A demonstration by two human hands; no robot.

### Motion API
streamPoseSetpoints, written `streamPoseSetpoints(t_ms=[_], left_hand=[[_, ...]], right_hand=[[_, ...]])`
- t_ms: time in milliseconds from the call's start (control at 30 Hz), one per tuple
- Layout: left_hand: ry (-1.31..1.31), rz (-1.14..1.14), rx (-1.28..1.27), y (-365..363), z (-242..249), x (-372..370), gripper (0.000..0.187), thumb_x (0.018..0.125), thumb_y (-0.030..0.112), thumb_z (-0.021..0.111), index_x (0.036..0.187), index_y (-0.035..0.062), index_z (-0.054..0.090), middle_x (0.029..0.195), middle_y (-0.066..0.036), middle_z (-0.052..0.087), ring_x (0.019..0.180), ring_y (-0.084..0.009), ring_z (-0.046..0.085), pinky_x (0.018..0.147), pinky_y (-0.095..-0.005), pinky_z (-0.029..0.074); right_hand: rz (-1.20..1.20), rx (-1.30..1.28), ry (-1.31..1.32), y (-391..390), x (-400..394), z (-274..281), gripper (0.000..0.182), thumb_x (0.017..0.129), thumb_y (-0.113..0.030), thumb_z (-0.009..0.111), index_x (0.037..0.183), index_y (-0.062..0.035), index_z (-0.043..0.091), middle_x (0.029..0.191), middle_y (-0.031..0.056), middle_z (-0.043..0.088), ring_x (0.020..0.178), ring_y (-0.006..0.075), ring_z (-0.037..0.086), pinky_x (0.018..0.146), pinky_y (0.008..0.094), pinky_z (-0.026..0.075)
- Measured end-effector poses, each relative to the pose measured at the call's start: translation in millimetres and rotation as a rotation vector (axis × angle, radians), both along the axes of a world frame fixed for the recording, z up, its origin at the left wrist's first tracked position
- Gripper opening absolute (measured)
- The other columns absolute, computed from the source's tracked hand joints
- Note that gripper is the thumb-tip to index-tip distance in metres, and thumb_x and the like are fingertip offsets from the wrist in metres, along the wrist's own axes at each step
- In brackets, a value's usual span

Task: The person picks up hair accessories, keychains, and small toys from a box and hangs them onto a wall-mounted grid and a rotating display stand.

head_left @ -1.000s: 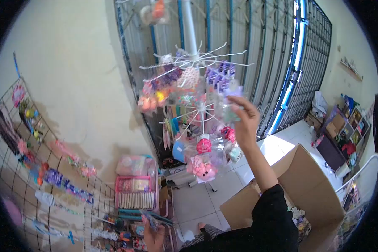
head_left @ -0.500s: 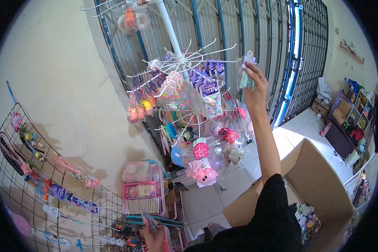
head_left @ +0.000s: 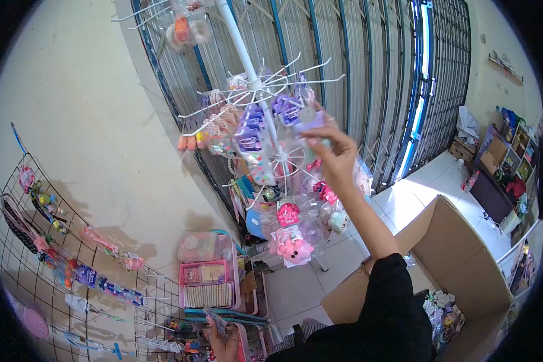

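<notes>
My right hand (head_left: 333, 151) pinches a small clear packet with a pale purple header card (head_left: 311, 120). It is raised at the upper tier of a white rotating display rack (head_left: 256, 85), in front of its hooks. Close by hang packets with purple cards (head_left: 249, 134) and colourful beads or balls inside. Low in the view, my left hand (head_left: 224, 345) is closed around small clear plastic packets (head_left: 214, 320) whose contents are hard to make out.
A pink plush packet (head_left: 294, 248) hangs on the rack's lower tier. Wire grid panels (head_left: 33, 220) with hair accessories stand at the left. Pink storage boxes (head_left: 206, 274) sit below, an open cardboard box (head_left: 458, 253) at the right, a folding metal gate (head_left: 368, 72) behind.
My right hand has moved left with its packet, in to the rack's hooks. The upper tier has turned, shifting its purple-card packets left. My left hand stays low with its packets.
</notes>
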State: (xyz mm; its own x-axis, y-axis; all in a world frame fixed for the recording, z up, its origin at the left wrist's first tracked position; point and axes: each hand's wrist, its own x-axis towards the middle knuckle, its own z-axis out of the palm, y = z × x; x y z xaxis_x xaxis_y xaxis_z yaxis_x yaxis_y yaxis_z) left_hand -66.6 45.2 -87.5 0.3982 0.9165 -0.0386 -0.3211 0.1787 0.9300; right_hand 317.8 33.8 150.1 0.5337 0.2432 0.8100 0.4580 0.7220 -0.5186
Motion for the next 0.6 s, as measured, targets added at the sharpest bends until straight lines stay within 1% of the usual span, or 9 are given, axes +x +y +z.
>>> streamPoseSetpoints(t_ms=[33, 100, 200, 233, 300, 333, 400, 533, 600], left_hand=[[0.001, -0.004, 0.001, 1.6, -0.4, -1.7, 0.042, 0.079, 0.002, 0.039, 0.119, 0.0082, 0.027, 0.069, -0.006, 0.045, 0.056, -0.0138, 0.036, 0.047, -0.0264, 0.032], [-0.812, 0.226, -0.848, -4.3, 50.8, 18.2, 0.018, 0.074, 0.016, 0.051, 0.086, 0.0027, 0.048, 0.071, -0.008, 0.049, 0.064, -0.0172, 0.049, 0.052, -0.0241, 0.045], [-0.820, 0.143, -0.749, -8.1, 51.0, 18.7, 0.017, 0.074, 0.016, 0.051, 0.085, 0.0028, 0.049, 0.072, -0.008, 0.049, 0.065, -0.0169, 0.049, 0.053, -0.0242, 0.046], [-0.818, 0.141, -0.748, 0.8, 22.6, 5.0, 0.017, 0.074, 0.016, 0.051, 0.085, 0.0028, 0.049, 0.072, -0.008, 0.049, 0.065, -0.0169, 0.049, 0.053, -0.0242, 0.046], [-0.766, -0.155, -0.517, 25.9, -58.0, -32.5, 0.042, 0.079, 0.002, 0.039, 0.118, 0.0134, 0.029, 0.087, -0.009, 0.047, 0.070, -0.0173, 0.045, 0.066, -0.0253, 0.039], [-0.767, -0.156, -0.517, 18.3, -33.8, -22.0, 0.042, 0.079, 0.002, 0.039, 0.118, 0.0134, 0.029, 0.087, -0.009, 0.047, 0.070, -0.0173, 0.045, 0.066, -0.0253, 0.039], [-0.738, 0.108, -0.688, -5.3, 39.0, 10.3, 0.018, 0.074, 0.015, 0.051, 0.086, 0.0031, 0.048, 0.074, -0.008, 0.049, 0.065, -0.0170, 0.049, 0.053, -0.0238, 0.046], [-1.129, -0.031, -0.786, 126.0, -291.9, -153.7, 0.021, 0.074, 0.017, 0.052, 0.090, 0.0044, 0.047, 0.077, -0.009, 0.050, 0.067, -0.0172, 0.050, 0.054, -0.0242, 0.046], [-1.186, -0.085, -0.859, 115.0, -287.8, -163.8, 0.022, 0.074, 0.019, 0.051, 0.091, 0.0052, 0.047, 0.079, -0.010, 0.050, 0.068, -0.0171, 0.050, 0.056, -0.0245, 0.047]], right_hand=[[-0.048, -0.009, -0.151, 2.4, -6.6, 0.9, 0.013, 0.062, -0.001, 0.054, 0.074, -0.0029, 0.059, 0.077, 0.0074, 0.058, 0.099, 0.0198, 0.040, 0.087, 0.0323, 0.024], [-0.099, -0.019, -0.300, 8.3, -17.0, 1.1, 0.013, 0.061, -0.002, 0.054, 0.073, -0.0044, 0.060, 0.075, 0.0076, 0.058, 0.104, 0.0212, 0.037, 0.089, 0.0338, 0.022], [-0.047, -0.076, -0.422, 19.5, -31.2, 0.3, 0.015, 0.060, -0.003, 0.055, 0.074, -0.0071, 0.061, 0.078, 0.0079, 0.058, 0.107, 0.0234, 0.034, 0.088, 0.0342, 0.024], [0.015, -0.077, -0.407, 23.8, -38.0, 0.6, 0.016, 0.060, -0.003, 0.055, 0.074, -0.0079, 0.061, 0.079, 0.0070, 0.058, 0.107, 0.0240, 0.033, 0.087, 0.0343, 0.025], [0.077, -0.077, -0.392, 34.9, -49.8, 1.4, 0.017, 0.060, -0.003, 0.055, 0.074, -0.0087, 0.061, 0.080, 0.0062, 0.058, 0.107, 0.0246, 0.033, 0.086, 0.0343, 0.027], [0.087, -0.085, -0.422, 42.2, -54.2, 0.7, 0.017, 0.060, -0.003, 0.055, 0.074, -0.0092, 0.061, 0.082, 0.0067, 0.057, 0.107, 0.0248, 0.033, 0.086, 0.0346, 0.027], [0.098, -0.094, -0.452, 57.0, -60.3, -0.5, 0.017, 0.059, -0.004, 0.055, 0.075, -0.0097, 0.060, 0.084, 0.0072, 0.056, 0.107, 0.0250, 0.033, 0.086, 0.0350, 0.028], [0.132, -0.212, -0.630, 80.6, -68.7, -1.4, 0.019, 0.062, -0.006, 0.053, 0.079, -0.0110, 0.060, 0.092, 0.0114, 0.053, 0.108, 0.0245, 0.033, 0.088, 0.0371, 0.026], [0.165, -0.280, -0.640, 83.2, -71.5, -2.7, 0.020, 0.063, -0.007, 0.052, 0.082, -0.0112, 0.059, 0.095, 0.0123, 0.052, 0.108, 0.0243, 0.032, 0.089, 0.0380, 0.024]])
